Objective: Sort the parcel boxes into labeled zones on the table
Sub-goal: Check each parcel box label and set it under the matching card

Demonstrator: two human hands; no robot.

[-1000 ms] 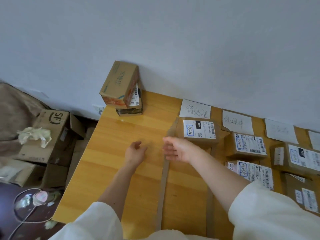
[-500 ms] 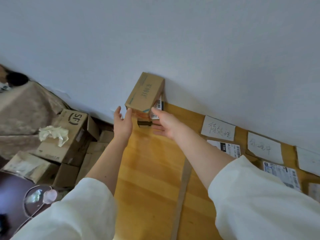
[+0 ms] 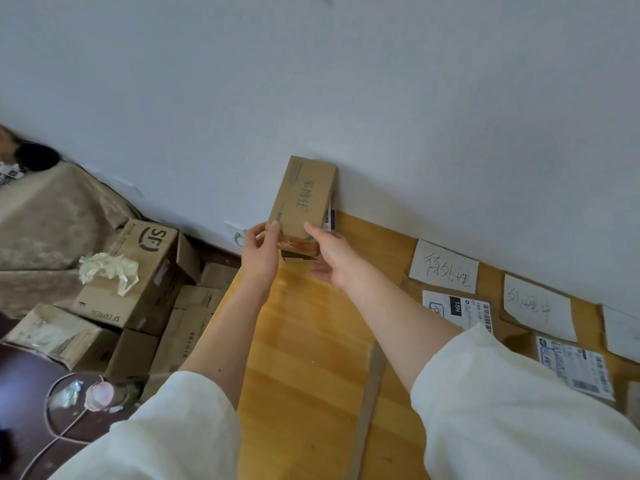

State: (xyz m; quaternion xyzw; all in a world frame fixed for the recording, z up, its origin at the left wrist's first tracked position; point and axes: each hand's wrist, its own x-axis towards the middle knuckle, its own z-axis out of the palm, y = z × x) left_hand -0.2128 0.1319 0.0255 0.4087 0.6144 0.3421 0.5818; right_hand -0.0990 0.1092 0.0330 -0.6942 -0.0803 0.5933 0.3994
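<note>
Both hands grasp the top cardboard box (image 3: 304, 195) at the far left corner of the wooden table (image 3: 304, 341), against the wall.

The box is oblong, matte brown corrugated card with teal printed characters on its upper face and glossy tape across the near end; it sits on a second, mostly hidden box (image 3: 300, 255) bearing a barcode label. The left hand (image 3: 260, 251) pinches the near left corner, thumb on top. The right hand (image 3: 329, 258) grips the near right edge, thumb on top, fingers curled beneath. The table is smooth, yellow, varnished planks. Further right lie white paper zone labels (image 3: 445, 271) with handwriting and flat labelled parcels (image 3: 460, 310).
</note>
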